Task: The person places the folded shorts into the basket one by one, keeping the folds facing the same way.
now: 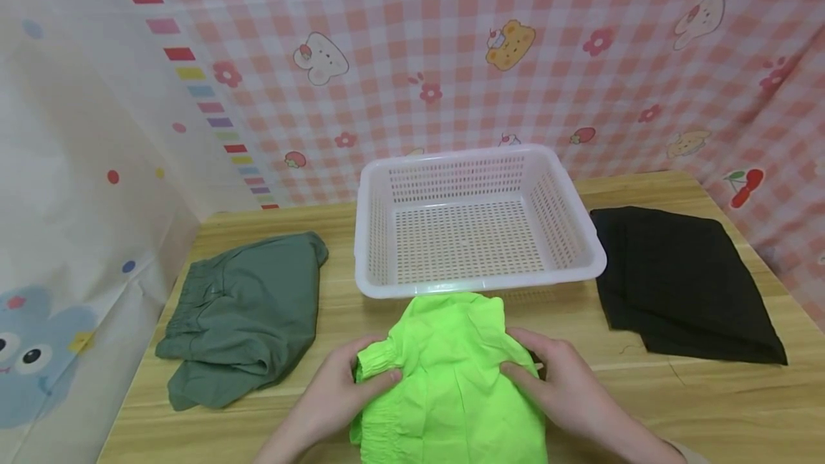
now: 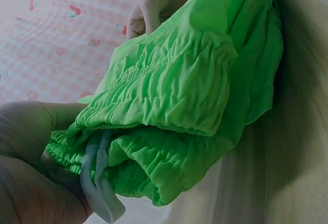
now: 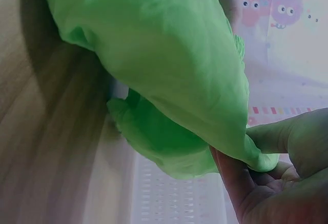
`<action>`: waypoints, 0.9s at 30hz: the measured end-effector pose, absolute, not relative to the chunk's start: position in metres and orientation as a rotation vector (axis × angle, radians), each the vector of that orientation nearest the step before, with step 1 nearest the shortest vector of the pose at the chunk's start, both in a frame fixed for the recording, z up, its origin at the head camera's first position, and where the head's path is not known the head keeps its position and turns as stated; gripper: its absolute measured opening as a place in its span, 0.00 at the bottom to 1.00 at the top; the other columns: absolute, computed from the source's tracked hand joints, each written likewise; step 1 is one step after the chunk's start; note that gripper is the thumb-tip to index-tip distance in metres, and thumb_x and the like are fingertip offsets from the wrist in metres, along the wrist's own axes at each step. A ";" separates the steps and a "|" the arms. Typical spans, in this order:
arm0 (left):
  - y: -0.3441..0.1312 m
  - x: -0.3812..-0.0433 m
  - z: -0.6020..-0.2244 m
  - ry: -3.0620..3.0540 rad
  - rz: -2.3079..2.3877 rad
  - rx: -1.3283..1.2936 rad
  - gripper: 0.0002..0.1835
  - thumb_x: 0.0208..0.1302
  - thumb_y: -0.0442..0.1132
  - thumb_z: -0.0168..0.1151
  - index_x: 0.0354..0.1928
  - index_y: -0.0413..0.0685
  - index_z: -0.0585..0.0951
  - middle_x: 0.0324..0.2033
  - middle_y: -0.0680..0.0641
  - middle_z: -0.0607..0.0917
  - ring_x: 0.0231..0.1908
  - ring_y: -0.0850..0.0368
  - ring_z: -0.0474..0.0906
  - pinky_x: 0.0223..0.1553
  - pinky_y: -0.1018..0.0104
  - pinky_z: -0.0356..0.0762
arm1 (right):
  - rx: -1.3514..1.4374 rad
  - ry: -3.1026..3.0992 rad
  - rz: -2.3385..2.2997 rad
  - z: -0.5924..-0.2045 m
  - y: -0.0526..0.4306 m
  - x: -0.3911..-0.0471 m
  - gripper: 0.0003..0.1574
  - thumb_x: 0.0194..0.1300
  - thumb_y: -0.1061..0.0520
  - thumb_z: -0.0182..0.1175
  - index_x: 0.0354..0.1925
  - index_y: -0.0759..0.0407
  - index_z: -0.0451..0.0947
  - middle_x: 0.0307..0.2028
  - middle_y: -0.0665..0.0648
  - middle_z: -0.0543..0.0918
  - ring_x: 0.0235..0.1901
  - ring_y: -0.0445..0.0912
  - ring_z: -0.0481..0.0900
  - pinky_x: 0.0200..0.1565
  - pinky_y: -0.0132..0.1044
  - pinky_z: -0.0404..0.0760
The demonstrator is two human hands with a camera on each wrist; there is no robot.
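Left hand, right hand bare; beige sleeve, right forearm.

Table: pale wooden top with streaky grain, under and around the basket.
White basket: plastic, upright, slotted walls and a grid bottom.
Grey-green garment: folded, left of the basket and apart from it, reaching nearer the person; gathered waistband on the side away from the basket.
Black cloth: folded flat, just right of the basket; contact with it unclear.
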State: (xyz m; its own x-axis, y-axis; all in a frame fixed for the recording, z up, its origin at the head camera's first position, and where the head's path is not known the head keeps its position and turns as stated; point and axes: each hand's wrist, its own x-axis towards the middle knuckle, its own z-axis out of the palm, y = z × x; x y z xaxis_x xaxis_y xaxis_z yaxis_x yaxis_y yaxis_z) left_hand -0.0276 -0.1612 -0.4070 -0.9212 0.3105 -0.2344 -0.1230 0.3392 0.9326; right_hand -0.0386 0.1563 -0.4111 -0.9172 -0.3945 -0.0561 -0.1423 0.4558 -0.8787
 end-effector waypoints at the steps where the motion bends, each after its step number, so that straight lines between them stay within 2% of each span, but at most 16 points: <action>1: -0.161 -0.028 -0.406 2.240 1.607 0.165 0.25 0.69 0.44 0.70 0.64 0.41 0.80 0.55 0.40 0.89 0.47 0.63 0.87 0.47 0.72 0.86 | -0.467 2.458 -1.451 -0.410 0.156 -0.038 0.27 0.73 0.60 0.66 0.67 0.64 0.77 0.59 0.62 0.88 0.48 0.27 0.82 0.41 0.29 0.88; 15: -0.161 -0.024 -0.393 2.218 1.629 0.185 0.24 0.70 0.43 0.70 0.64 0.41 0.80 0.52 0.38 0.89 0.42 0.64 0.88 0.43 0.69 0.89 | -0.523 2.500 -1.486 -0.401 0.158 -0.036 0.26 0.73 0.60 0.65 0.67 0.62 0.78 0.57 0.61 0.89 0.46 0.27 0.83 0.39 0.30 0.89; 27: -0.161 -0.021 -0.385 2.227 1.635 0.216 0.23 0.70 0.42 0.69 0.63 0.41 0.80 0.52 0.38 0.89 0.43 0.66 0.88 0.43 0.69 0.89 | -0.557 2.544 -1.516 -0.394 0.158 -0.034 0.24 0.72 0.62 0.66 0.64 0.62 0.80 0.54 0.60 0.90 0.43 0.26 0.82 0.35 0.31 0.88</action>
State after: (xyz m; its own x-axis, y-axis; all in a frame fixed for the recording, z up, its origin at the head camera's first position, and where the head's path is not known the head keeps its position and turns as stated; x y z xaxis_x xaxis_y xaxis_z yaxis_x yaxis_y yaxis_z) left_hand -0.0214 -0.1609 -0.3846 -0.9203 0.3349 -0.2020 -0.0924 0.3156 0.9444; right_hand -0.0336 0.1580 -0.3944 -0.9237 -0.3752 0.0775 -0.2467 0.4278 -0.8696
